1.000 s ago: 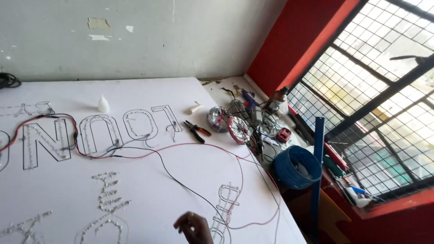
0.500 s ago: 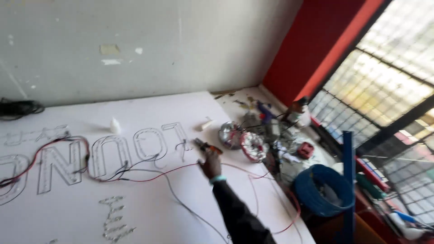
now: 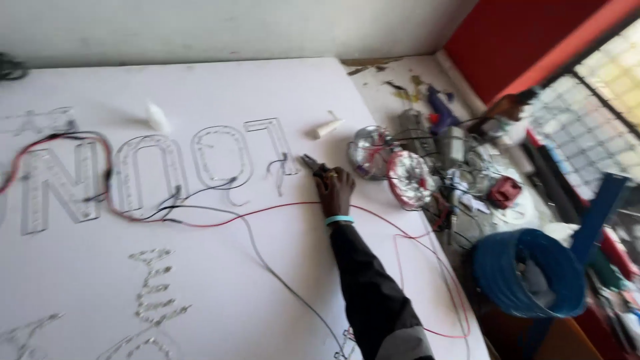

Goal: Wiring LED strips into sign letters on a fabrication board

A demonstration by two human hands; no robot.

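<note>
Right hand (image 3: 335, 187) closed on pliers (image 3: 312, 164) atop white board (image 3: 267, 267); wire spools (image 3: 393, 167) just beside, red wire (image 3: 267, 212) underneath.

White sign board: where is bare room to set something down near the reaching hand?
On the white sign board, bare strips lie between the letter outlines and the back wall, and below the red wire left of the right hand. Crowded: wire spools and blue wire coil to the right.
</note>
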